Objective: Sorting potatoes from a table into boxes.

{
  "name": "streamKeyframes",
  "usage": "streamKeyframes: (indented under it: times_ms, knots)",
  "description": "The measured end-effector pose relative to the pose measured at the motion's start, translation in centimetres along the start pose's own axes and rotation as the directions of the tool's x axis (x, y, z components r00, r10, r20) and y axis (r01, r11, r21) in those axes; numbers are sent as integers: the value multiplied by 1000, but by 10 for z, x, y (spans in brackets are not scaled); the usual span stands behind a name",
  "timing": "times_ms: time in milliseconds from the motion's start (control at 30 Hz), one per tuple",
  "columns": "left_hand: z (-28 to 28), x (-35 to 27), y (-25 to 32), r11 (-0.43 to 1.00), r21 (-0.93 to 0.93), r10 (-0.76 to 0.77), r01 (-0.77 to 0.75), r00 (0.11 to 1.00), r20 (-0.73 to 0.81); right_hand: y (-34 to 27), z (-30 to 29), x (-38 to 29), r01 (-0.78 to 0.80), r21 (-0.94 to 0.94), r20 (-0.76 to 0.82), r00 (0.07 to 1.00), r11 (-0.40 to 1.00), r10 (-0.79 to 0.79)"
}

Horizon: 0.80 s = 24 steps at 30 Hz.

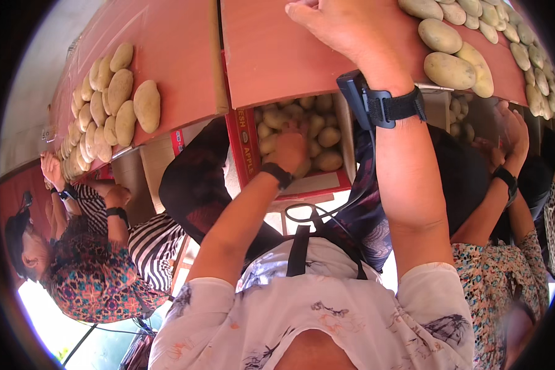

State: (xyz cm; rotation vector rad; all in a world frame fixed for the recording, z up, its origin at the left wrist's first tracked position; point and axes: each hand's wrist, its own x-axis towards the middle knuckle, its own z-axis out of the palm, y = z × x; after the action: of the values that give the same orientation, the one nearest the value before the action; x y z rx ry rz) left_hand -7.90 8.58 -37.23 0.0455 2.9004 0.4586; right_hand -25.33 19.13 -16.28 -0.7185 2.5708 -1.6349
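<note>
My left hand reaches down into a red-edged cardboard box between my knees. Its fingers rest among the potatoes inside, and whether they grip one is hard to make out. Over the red tabletop extends my right arm, with a black strapped device on the wrist and a cable running from it. My right hand is at the top edge of the view, its fingers mostly cut off, so anything in it is hidden. Three large potatoes lie on the table right of this forearm.
Potatoes in rows cover part of the table's left side. More potatoes lie at the far right. A co-worker in a patterned top sits at left; another person's hand is at right. A seam splits the tabletop.
</note>
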Motion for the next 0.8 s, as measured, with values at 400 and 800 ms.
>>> streamKeyframes:
  times_ms: [400, 800]
  knots:
    - [8, -3, -10, 872, -416, -221, 257, 966, 133, 17, -4, 1, 21, -90, 73, 997, 996, -15]
    - [-200, -70, -1, 424, -895, -435, -140, 835, -336, 20, 3, -9, 100, -66, 53, 994, 993, -97]
